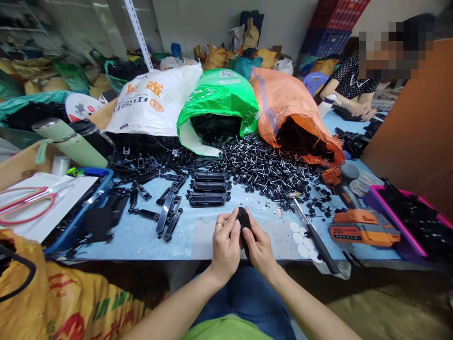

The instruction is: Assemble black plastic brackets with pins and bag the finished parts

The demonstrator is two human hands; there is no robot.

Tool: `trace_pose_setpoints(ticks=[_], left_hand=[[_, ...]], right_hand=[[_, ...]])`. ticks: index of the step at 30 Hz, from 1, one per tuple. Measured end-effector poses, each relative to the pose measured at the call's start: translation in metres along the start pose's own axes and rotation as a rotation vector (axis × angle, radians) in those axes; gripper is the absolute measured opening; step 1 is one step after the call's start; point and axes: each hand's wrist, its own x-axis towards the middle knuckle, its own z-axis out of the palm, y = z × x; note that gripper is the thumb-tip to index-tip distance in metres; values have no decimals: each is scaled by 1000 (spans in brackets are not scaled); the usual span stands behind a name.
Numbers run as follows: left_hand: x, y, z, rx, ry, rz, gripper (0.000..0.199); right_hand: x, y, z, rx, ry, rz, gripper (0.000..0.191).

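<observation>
The left hand (pixel 226 243) and right hand (pixel 259 245) are gripping a long black plastic part (pixel 244 224) between their fingers, above the blue surface (pixel 177 248). A black-handled metal hammer (pixel 314 236) is lying right of the fingers.

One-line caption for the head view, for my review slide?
Two bare hands hold a dark part over a blue worktable, near a hammer and cordless drill.
</observation>
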Motion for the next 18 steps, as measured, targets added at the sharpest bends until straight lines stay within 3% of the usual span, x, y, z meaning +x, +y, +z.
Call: trace_pose_setpoints(ticks=[3,7,15,18], left_hand=[[2,5,-3,-4,-3,132,37],[9,4,-4,-17,-64,206,36],[27,-12,6,46,-61,53,33],[36,-27,11,68,-37,-34,36]], right_hand=[[-3,-5,0,-95,80,-157,49],[-1,-6,-1,-144,95,-238,52],[11,12,5,-91,88,-71,51],[25,19,2,-142,-27,-45,51]])
